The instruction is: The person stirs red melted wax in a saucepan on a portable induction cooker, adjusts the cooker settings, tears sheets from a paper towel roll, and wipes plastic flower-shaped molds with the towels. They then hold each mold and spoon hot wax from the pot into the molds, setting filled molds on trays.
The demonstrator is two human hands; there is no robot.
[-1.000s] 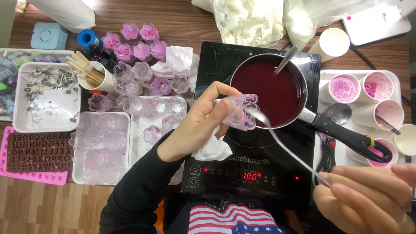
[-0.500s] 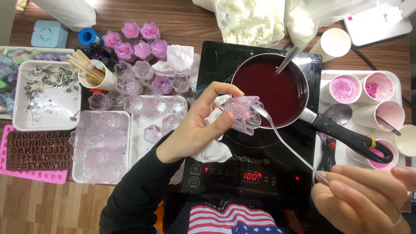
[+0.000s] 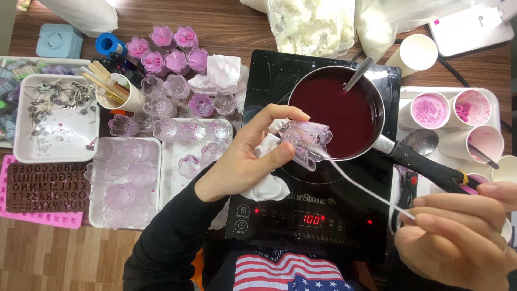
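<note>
A black induction cooker (image 3: 323,178) is set on the desk (image 3: 226,24), a saucepan (image 3: 336,110) of dark red liquid carried on it. At the pan's seven o'clock, a clear flower-shaped mould (image 3: 306,141) is clamped in the left hand (image 3: 245,159). A thin white wick (image 3: 371,194) is pinched by the right hand (image 3: 458,237) at four o'clock.

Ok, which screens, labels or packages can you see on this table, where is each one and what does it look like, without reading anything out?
Cooktop display: small red lit digits on the black front panel, near edge.
Plastic bags: clear, holding white flakes, far edge behind the pot.
White device: flat, rectangular, with a small pink mark, far right corner.
Letter mould: brown sheet of raised letters on a pink mat, left edge.
</note>
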